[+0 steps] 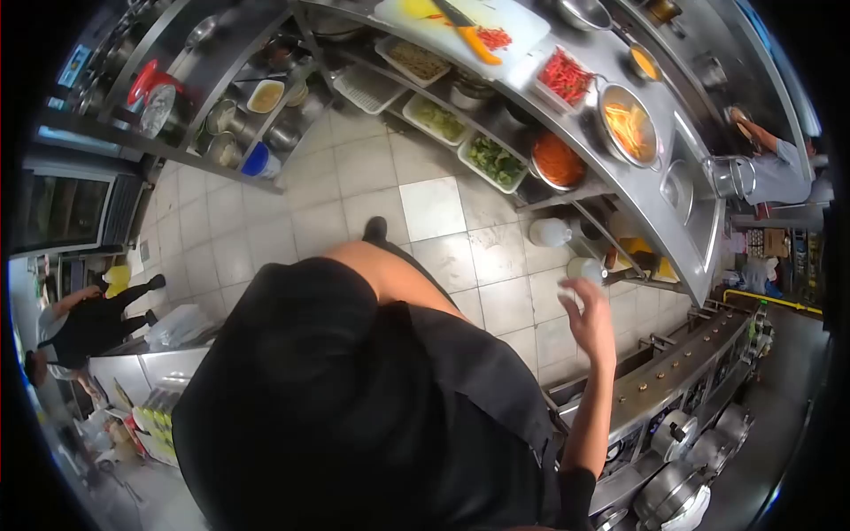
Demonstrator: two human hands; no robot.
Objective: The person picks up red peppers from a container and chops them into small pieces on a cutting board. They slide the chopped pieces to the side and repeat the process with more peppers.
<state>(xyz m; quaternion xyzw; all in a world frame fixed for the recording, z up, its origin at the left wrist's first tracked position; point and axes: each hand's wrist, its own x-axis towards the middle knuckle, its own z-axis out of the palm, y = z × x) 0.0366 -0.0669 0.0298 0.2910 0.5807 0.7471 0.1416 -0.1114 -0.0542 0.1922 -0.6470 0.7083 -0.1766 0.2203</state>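
Observation:
My right hand hangs in the air with its fingers loosely bent and apart, holding nothing. In the view it is nearest to a whitish container on the floor under the steel counter. Another white jug stands close by. On my left side a bare forearm shows, but the hand itself is hidden behind dark clothing. Up on the counter, a knife with an orange handle lies across a white cutting board with chopped red pieces.
The steel counter carries a tray of red strips and a colander of yellow-orange strips. Shelves below hold a bowl of shredded orange vegetable and green trays. A stove with pots stands right. Two other people work nearby.

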